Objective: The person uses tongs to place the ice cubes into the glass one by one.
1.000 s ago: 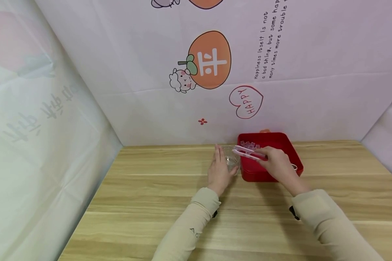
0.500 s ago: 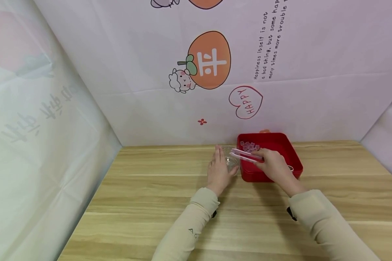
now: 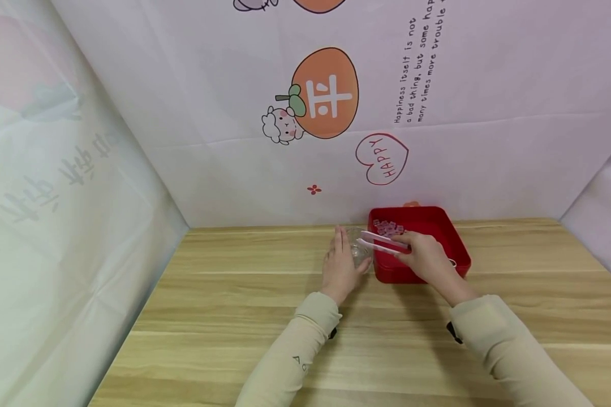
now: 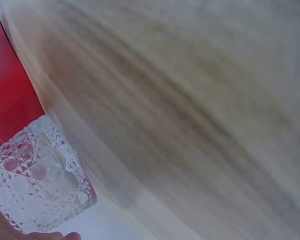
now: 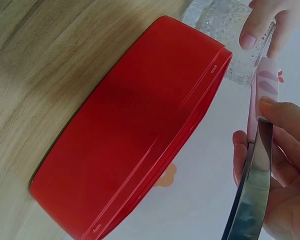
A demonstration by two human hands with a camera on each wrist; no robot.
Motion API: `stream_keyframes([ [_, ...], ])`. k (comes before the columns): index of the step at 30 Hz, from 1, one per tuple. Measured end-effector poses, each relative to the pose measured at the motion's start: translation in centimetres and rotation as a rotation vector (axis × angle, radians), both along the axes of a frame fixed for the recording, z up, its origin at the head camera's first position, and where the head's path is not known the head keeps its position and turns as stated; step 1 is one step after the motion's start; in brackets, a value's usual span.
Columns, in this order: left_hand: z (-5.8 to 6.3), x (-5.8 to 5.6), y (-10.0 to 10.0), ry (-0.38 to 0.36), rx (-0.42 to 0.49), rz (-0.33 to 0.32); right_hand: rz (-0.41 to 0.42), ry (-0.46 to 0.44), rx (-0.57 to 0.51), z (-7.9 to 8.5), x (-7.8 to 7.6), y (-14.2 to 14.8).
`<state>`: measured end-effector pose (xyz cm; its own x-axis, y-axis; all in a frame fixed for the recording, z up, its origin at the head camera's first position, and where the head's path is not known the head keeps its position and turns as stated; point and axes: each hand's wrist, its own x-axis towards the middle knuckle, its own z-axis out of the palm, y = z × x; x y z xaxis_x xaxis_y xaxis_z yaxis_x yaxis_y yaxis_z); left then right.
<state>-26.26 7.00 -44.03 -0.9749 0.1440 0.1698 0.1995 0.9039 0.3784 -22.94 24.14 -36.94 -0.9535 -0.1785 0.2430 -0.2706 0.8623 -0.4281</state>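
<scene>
My left hand [image 3: 338, 268] holds a clear cut-glass cup [image 4: 40, 175] at its side, fingers along the left and thumb at the front. The cup stands upright against the left wall of a red box [image 3: 401, 275]. In my right hand [image 3: 427, 257] is a pair of tongs [image 3: 382, 244], pinched between thumb and fingers. They have metal handles and pink-and-white patterned ends, as the right wrist view shows. Their tips lie over the mouth of the cup, slightly apart. Small clear pinkish pieces [image 3: 387, 228] are heaped in the box's back left corner.
The box stands on a wood-grain table [image 3: 224, 316], close to the printed white backdrop [image 3: 244, 186] behind it. A small white loop [image 3: 453, 263] shows at the box's right side, partly behind my right hand.
My right hand has moved a little left, bringing the tongs farther over the cup. Since half a second ago the tongs' tips have spread slightly. My left hand stays on the cup.
</scene>
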Motion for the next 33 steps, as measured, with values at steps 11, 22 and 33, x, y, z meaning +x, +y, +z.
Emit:
stream_keyframes([
  [11,-0.3,0.0,-0.2,0.034,-0.008,0.0,-0.005,0.005,-0.018,0.0,-0.1,0.1],
  [22,-0.3,-0.2,-0.3,0.06,-0.011,-0.011,-0.103,0.039,-0.057,1.0,-0.9,1.9],
  [33,-0.2,-0.1,-0.2,0.075,-0.019,-0.019,-0.173,0.032,-0.008,-0.6,-2.3,4.6],
])
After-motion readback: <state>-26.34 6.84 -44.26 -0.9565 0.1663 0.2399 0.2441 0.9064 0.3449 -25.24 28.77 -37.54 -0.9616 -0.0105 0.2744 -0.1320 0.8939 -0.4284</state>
